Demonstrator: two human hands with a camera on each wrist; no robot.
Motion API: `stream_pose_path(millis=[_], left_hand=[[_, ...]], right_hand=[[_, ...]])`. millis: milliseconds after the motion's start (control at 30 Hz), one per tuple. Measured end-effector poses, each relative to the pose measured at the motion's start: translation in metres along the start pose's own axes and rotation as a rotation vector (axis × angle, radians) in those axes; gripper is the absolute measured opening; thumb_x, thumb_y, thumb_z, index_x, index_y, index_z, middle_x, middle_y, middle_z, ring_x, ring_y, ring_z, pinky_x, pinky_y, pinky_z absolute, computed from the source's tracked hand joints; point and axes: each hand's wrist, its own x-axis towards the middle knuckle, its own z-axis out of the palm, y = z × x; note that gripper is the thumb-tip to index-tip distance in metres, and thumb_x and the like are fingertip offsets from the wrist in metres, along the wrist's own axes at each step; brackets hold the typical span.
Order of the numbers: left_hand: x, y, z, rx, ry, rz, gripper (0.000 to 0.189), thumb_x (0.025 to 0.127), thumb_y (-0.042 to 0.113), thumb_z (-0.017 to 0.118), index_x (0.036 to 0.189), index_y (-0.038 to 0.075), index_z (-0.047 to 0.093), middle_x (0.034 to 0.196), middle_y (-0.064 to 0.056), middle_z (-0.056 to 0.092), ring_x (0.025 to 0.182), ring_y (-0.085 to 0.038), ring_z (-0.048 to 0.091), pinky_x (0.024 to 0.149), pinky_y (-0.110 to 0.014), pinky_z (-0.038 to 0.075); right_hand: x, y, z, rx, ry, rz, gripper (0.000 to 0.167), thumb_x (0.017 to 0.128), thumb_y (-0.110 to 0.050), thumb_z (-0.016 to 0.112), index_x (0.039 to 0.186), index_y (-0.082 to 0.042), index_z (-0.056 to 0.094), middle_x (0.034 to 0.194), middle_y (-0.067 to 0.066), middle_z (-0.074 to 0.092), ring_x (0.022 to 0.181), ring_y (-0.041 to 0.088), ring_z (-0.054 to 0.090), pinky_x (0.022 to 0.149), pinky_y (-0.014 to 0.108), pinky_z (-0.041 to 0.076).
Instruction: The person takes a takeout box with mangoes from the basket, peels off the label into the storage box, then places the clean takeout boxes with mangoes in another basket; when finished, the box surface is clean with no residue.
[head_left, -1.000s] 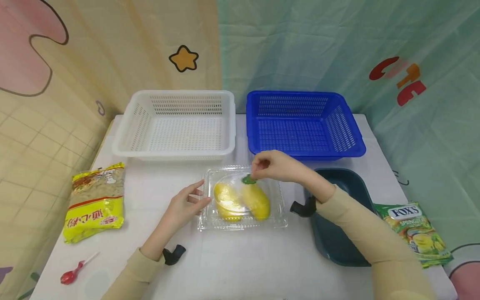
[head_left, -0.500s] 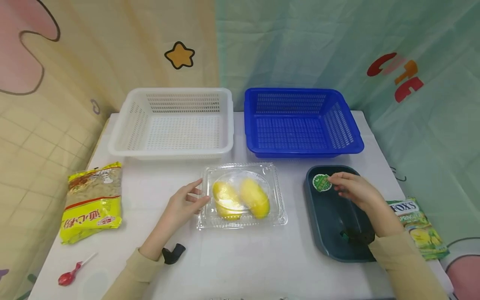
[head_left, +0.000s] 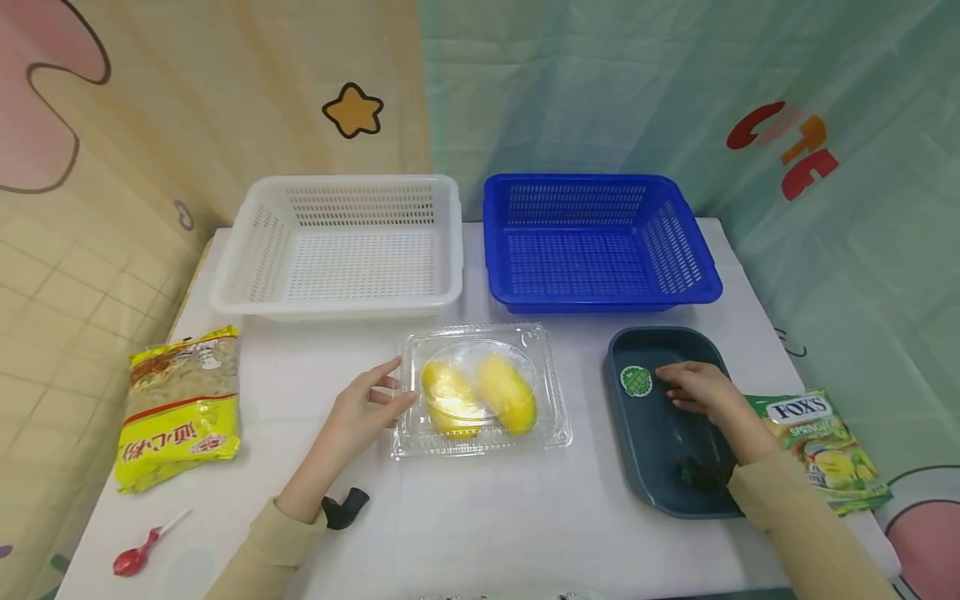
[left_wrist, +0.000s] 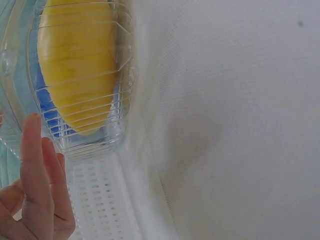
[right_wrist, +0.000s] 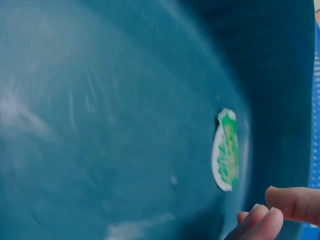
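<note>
"Since half a second ago, the green sticker [head_left: 636,382] has left the right hand [head_left: 697,390] for the dark tray [head_left: 654,429]."

"And the clear box [head_left: 552,371]?"

"Left of the tray. The left hand [head_left: 365,406] spreads beside its edge; I can't tell if it touches."

"The right one?"

"Fingers bent, thumb slightly apart from them."

"Inside the box?"

"Two yellow fruits [head_left: 453,400] from the head view, only one from the left wrist. The sticker, round overhead, looks narrow from the right wrist."

On the white surface [head_left: 465,525] lie a white basket [head_left: 337,307], blue basket [head_left: 600,297], clear box [head_left: 472,450], teal tray [head_left: 652,450] and green bag [head_left: 834,458], with a yellow bag [head_left: 180,408] and red lollipop [head_left: 132,560] toward the left.
</note>
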Motion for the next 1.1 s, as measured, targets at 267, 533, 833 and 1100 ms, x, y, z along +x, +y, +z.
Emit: stream_pose_path(millis=[267,533,833,1100], left_hand=[[0.001,0.000,0.000,0.021,0.018,-0.001,0.069,0.091,0.026,0.071,0.150,0.009,0.040,0.123,-0.018,0.059,0.101,-0.027,0.062,0.070,-0.028,0.059],[0.000,-0.001,-0.001,0.006,0.019,-0.005,0.069,0.092,0.026,0.071,0.151,0.009,0.039,0.124,-0.019,0.058,0.100,-0.027,0.062,0.069,-0.026,0.060],[0.001,-0.002,-0.001,-0.011,0.013,0.003,0.069,0.091,0.026,0.072,0.150,0.009,0.040,0.124,-0.019,0.059,0.099,-0.027,0.062,0.069,-0.026,0.059],[0.002,-0.001,0.004,-0.050,0.015,-0.013,0.068,0.091,0.021,0.072,0.150,0.010,0.041,0.124,-0.019,0.058,0.098,-0.026,0.063,0.066,-0.025,0.060]], right_hand=[[-0.010,-0.027,-0.029,-0.032,0.052,-0.154,0.063,0.105,-0.036,0.041,0.142,0.014,0.034,0.111,0.006,0.056,0.083,-0.002,0.057,0.073,0.016,0.055],[-0.004,-0.071,-0.073,0.268,0.217,-0.301,0.021,0.101,-0.034,0.053,0.113,-0.018,0.050,0.087,-0.019,0.060,0.083,-0.003,0.060,0.070,0.010,0.054],[0.033,-0.096,-0.088,0.176,0.423,-0.087,0.062,0.102,-0.046,0.042,0.154,-0.013,0.032,0.156,0.008,0.037,0.144,0.027,0.036,0.117,0.039,0.035],[0.055,-0.088,-0.089,0.150,0.394,-0.054,0.062,0.103,-0.036,0.043,0.158,-0.014,0.023,0.165,0.016,0.016,0.147,0.035,0.029,0.120,0.051,0.026]])
